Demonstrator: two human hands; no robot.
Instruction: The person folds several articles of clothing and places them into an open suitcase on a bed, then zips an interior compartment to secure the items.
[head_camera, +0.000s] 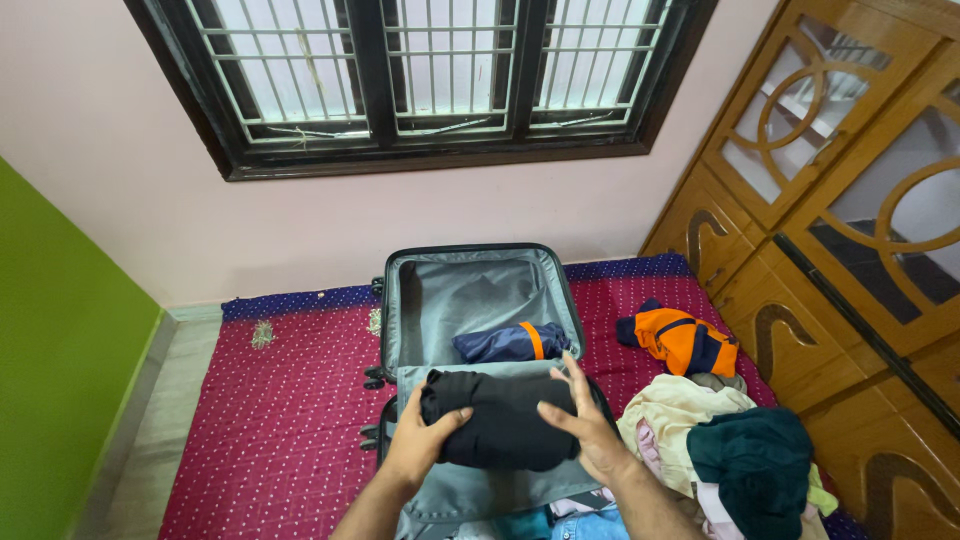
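Note:
A rolled black garment (505, 420) lies in the near half of an open grey suitcase (440, 300) on a maroon dotted mat. My left hand (420, 440) grips the roll's left end. My right hand (580, 415) presses its right side with the fingers spread. A rolled navy garment with an orange band (512, 342) sits in the far half of the suitcase, beyond the black roll.
A pile of loose clothes (735, 450), cream and dark green, lies to the right of the suitcase. An orange and navy garment (680, 340) lies further back. A wooden wardrobe (850, 230) stands along the right. The green wall (50, 350) is on the left.

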